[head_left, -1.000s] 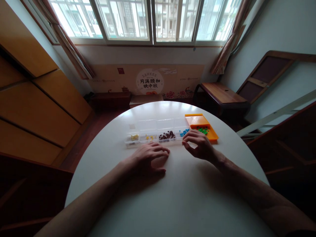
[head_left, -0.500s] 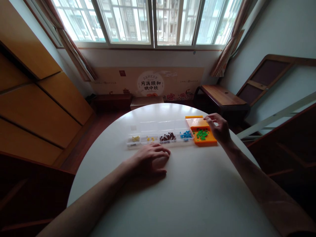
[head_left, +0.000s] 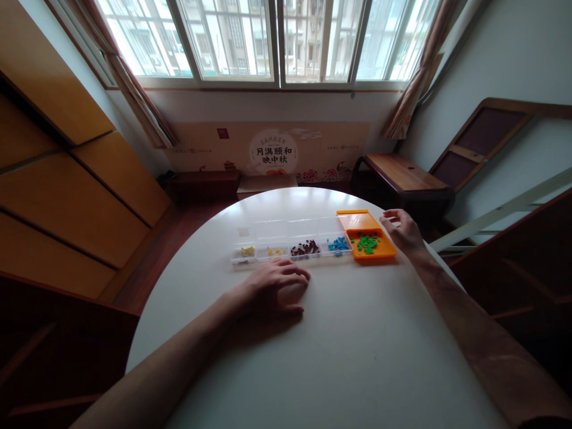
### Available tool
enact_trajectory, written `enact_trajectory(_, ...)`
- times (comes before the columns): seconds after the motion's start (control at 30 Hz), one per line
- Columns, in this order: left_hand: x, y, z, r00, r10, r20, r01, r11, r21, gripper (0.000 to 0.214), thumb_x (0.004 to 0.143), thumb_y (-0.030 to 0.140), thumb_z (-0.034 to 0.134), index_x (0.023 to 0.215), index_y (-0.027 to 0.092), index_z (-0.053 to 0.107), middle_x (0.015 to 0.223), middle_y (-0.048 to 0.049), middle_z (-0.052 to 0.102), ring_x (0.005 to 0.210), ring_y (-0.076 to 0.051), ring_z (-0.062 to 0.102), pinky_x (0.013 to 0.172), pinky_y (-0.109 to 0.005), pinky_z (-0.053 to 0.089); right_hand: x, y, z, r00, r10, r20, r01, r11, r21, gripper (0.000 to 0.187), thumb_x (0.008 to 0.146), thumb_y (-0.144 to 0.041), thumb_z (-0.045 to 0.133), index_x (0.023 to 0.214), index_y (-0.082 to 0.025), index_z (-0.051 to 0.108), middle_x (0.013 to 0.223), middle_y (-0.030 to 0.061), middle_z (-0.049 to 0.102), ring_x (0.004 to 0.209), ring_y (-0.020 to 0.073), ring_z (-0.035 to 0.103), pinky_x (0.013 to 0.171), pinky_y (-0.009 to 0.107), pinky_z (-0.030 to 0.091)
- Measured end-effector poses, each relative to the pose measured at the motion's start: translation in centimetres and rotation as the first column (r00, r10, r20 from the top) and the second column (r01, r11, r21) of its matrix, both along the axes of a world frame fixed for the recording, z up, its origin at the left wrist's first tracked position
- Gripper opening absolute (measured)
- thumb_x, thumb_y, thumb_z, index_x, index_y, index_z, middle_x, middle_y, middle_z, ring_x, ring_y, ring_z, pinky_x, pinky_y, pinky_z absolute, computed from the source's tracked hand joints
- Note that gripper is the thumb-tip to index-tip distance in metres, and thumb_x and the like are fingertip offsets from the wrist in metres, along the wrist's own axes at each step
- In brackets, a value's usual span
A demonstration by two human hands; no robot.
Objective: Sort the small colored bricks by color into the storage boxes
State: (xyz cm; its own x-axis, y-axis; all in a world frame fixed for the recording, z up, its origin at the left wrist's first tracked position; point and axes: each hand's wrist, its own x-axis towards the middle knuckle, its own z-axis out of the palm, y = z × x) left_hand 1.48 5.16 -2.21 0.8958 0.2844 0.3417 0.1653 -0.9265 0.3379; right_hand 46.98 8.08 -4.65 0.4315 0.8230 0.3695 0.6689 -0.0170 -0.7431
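Note:
My left hand (head_left: 277, 288) lies on the white table, fingers loosely bent and apart from the thumb, with nothing in it. Just beyond it stands a clear plastic compartment box (head_left: 271, 258) with its lids up. Its sections hold pale yellow pieces (head_left: 247, 251), a few yellow pieces (head_left: 274, 252), dark brown pieces (head_left: 306, 248) and blue pieces (head_left: 338, 245). At its right end sits an open orange box (head_left: 378, 256) with small green pieces (head_left: 367, 243) inside. Right of that box is my right hand (head_left: 403, 231), fingers bent and thumb apart, with nothing visible in it.
The round white table (head_left: 339, 351) has a curved edge all round. Behind it are a low wooden bench (head_left: 402, 171) and a cardboard box (head_left: 267, 186) by the wall. Wooden cabinets (head_left: 80, 202) stand on the left, with a window (head_left: 277, 42) ahead.
My right hand has moved right, from above the orange box's raised lid to beside the box. The left hand stays where it was on the table.

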Motion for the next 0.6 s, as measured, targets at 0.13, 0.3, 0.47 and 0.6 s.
enact_trajectory(0.13,0.1,-0.2,0.5,1.000,0.004,-0.002,-0.004,1.000,-0.011,0.046,0.090,0.058,0.082,0.122,0.026,0.074,0.135,-0.0098,0.078,0.111,-0.031,0.074,0.099,-0.047,0.059,0.6,0.8,-0.4,0.992,-0.068,-0.106,0.052,0.987,-0.149,0.038,0.087,-0.049,0.077,0.112,-0.019,0.074,0.115,0.0111,0.079,0.086,0.0225,0.068,0.080,0.034,0.055)
enact_trajectory(0.3,0.1,-0.3,0.6,1.000,0.003,-0.004,-0.003,1.000,-0.005,0.045,0.091,0.058,0.080,0.123,0.026,0.075,0.133,-0.0107,0.079,0.109,-0.030,0.075,0.098,-0.047,0.060,0.3,2.4,-0.7,0.979,-0.055,-0.195,0.016,0.980,-0.196,0.031,0.082,-0.038,0.082,0.103,-0.017,0.074,0.099,0.0106,0.079,0.082,0.0211,0.072,0.073,0.029,0.056)
enact_trajectory(0.47,0.0,-0.3,0.6,1.000,0.017,-0.017,-0.017,1.000,0.004,0.049,0.089,0.060,0.081,0.124,0.027,0.075,0.134,-0.0111,0.078,0.111,-0.031,0.074,0.099,-0.048,0.060,0.5,3.3,-0.9,0.964,-0.047,-0.260,-0.016,0.972,-0.235,0.030,0.077,-0.027,0.083,0.102,-0.014,0.074,0.085,0.0076,0.076,0.073,0.0186,0.070,0.061,0.025,0.053)
enact_trajectory(0.6,0.0,-0.2,0.5,1.000,0.011,-0.013,-0.011,1.000,0.010,0.047,0.090,0.059,0.080,0.124,0.026,0.075,0.135,-0.0112,0.078,0.110,-0.031,0.075,0.098,-0.048,0.060,1.1,2.9,-0.8,0.952,-0.036,-0.304,-0.051,0.960,-0.275,0.027,0.075,-0.023,0.081,0.100,-0.012,0.077,0.075,0.0049,0.074,0.066,0.0167,0.066,0.056,0.023,0.049)
